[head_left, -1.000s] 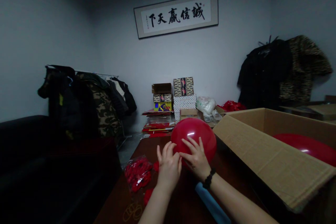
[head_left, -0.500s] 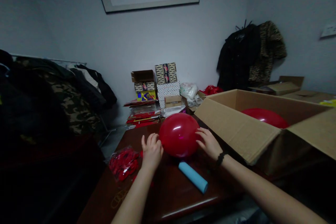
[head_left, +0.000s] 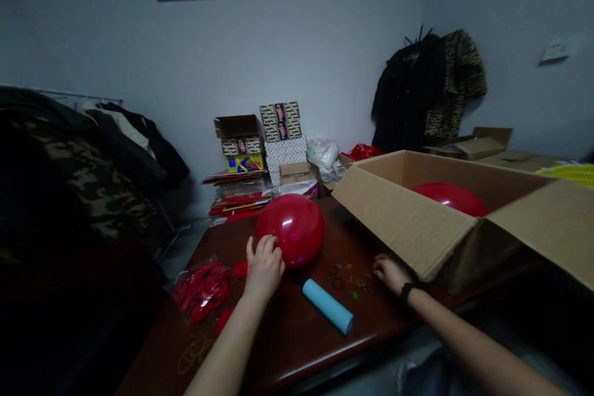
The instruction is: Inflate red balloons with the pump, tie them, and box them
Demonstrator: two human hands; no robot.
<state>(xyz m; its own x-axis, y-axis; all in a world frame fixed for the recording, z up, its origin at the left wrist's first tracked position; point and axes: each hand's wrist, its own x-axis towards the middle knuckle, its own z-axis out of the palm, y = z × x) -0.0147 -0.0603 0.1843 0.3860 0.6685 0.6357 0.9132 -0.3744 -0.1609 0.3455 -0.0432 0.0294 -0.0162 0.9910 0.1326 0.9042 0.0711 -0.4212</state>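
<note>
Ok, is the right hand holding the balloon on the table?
No, the right hand lies by small rubber bands, away from the balloon.

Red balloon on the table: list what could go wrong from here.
The red balloon is touched only by the left hand, so it could roll off the dark wooden table. The right hand, right beside the small rubber bands, could scatter them.

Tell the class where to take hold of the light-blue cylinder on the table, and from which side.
Grip the light-blue cylinder around its middle from above with the right hand: it lies flat on the table, slim and round, and nothing covers its middle.
</note>
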